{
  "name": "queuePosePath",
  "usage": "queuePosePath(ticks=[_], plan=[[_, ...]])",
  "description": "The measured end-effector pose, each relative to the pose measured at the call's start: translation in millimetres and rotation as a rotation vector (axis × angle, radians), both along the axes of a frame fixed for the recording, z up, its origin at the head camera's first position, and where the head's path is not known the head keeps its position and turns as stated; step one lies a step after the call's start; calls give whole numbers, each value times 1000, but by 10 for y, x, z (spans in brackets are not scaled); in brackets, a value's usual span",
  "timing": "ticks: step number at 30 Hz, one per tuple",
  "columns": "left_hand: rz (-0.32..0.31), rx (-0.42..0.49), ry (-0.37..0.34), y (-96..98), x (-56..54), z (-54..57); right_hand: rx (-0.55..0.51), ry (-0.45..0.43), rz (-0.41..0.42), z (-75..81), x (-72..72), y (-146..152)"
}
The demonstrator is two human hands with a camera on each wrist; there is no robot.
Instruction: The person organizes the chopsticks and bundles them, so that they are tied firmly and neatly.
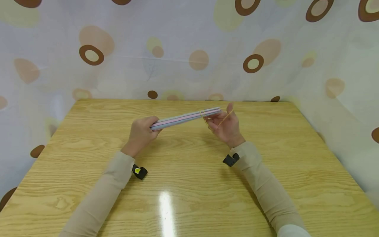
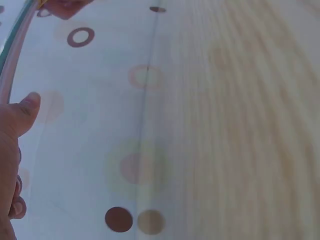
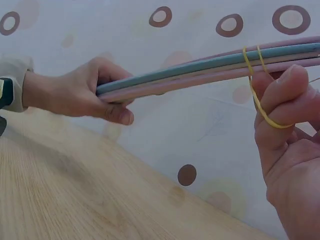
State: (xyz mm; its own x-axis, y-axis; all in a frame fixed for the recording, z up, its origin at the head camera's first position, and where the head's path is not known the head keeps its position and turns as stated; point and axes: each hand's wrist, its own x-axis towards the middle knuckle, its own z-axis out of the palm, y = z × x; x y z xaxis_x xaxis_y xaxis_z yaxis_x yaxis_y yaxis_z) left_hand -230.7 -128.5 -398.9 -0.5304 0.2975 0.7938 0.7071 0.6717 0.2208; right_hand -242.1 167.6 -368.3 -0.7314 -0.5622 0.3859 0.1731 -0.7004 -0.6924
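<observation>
Sticks (image 1: 181, 119), left grip (image 1: 142, 132) clamped round one end, right grip (image 1: 228, 127) curled through stretched yellow band (image 3: 274, 124)

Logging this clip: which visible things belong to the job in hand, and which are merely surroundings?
In the job:
- pink-and-blue bundle of long, thin pieces
- yellow rubber band, partly around the bundle
- left hand, gripping one end
- right hand, handling the band

Surroundings:
- wooden table
- patterned backdrop
- wrist cameras
</observation>
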Motion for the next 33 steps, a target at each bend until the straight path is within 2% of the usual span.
queuePosePath(ticks=[4,8,11,18,24,29,33], plan=[[23,-89,180,-93,-24,70,70,30,13,-4,-20,25],[37,-143,241,-114,-33,154,184,125,-21,1,-71,46],[45,-165,241,-116,-6,167,290,147,-62,-13,-96,66],[55,-191,225,-136,30,91,558,267,-160,-65,-91,142],[68,-195,218,-174,23,116,771,268,-233,-9,-109,143],[65,-205,203,-183,-8,104,878,269,-272,30,-120,141],[66,-221,180,-195,-17,103,915,318,-296,56,-111,121]])
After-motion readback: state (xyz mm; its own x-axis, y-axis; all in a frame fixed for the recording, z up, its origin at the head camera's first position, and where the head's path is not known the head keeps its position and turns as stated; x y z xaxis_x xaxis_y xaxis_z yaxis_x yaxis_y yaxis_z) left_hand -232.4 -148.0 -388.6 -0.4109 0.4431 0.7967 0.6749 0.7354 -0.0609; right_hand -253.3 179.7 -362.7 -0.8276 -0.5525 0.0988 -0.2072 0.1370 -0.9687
